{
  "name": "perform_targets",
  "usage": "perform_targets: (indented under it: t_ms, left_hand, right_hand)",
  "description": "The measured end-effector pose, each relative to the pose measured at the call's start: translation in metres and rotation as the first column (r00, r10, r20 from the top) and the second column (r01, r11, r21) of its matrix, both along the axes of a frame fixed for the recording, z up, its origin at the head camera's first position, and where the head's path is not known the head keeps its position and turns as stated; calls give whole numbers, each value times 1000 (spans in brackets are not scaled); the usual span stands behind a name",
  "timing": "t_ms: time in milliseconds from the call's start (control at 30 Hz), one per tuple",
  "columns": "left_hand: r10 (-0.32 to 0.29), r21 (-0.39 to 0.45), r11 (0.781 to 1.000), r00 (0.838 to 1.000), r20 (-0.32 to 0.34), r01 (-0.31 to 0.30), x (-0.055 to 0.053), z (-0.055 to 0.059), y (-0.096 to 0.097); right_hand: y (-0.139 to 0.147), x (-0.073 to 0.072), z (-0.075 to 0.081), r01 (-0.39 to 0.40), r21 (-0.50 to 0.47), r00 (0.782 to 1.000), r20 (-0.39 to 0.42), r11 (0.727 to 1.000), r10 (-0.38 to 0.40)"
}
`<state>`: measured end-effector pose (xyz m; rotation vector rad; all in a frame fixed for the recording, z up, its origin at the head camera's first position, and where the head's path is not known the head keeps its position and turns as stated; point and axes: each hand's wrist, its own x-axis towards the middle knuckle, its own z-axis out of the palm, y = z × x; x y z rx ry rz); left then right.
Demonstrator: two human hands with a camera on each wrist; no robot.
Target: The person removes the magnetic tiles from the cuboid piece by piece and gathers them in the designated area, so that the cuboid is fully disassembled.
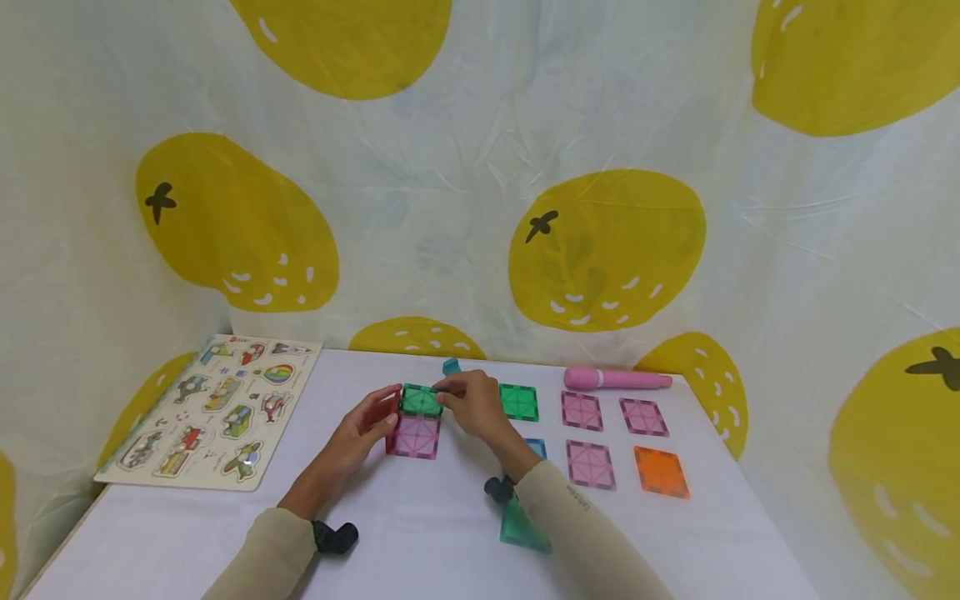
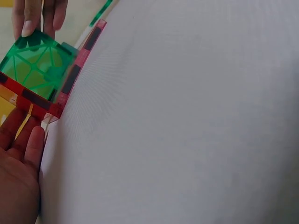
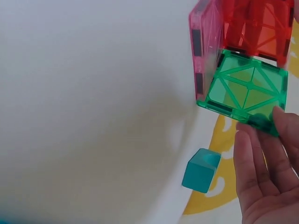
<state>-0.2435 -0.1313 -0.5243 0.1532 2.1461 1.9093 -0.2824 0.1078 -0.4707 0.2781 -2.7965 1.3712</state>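
Note:
A pink square tile lies on the white table in front of me. At its far edge a green see-through tile stands upright; along its left edge stands a red tile. My right hand pinches the green tile's right edge between thumb and fingers, seen closely in the right wrist view. My left hand rests its extended fingers against the outer face of the red tile. In the left wrist view, the green and red tiles meet at a corner above the pink one.
Right of my hands lie another green tile, several pink tiles, an orange tile and a pink wand-like stick. A blue tile and green piece lie partly under my right arm. A teal block sits behind; a picture puzzle board lies left.

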Motion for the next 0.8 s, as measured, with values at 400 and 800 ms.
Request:
perform_targets:
  t_ms: [400, 800]
  left_hand:
    - [-13, -7, 1000, 999, -51, 13, 1, 4, 2]
    - [20, -39, 999, 999, -33, -21, 1, 2, 2]
  right_hand:
    - [21, -6, -3, 84, -194, 996, 23, 977, -81]
    - [64, 17, 24, 79, -197, 997, -2, 977, -81]
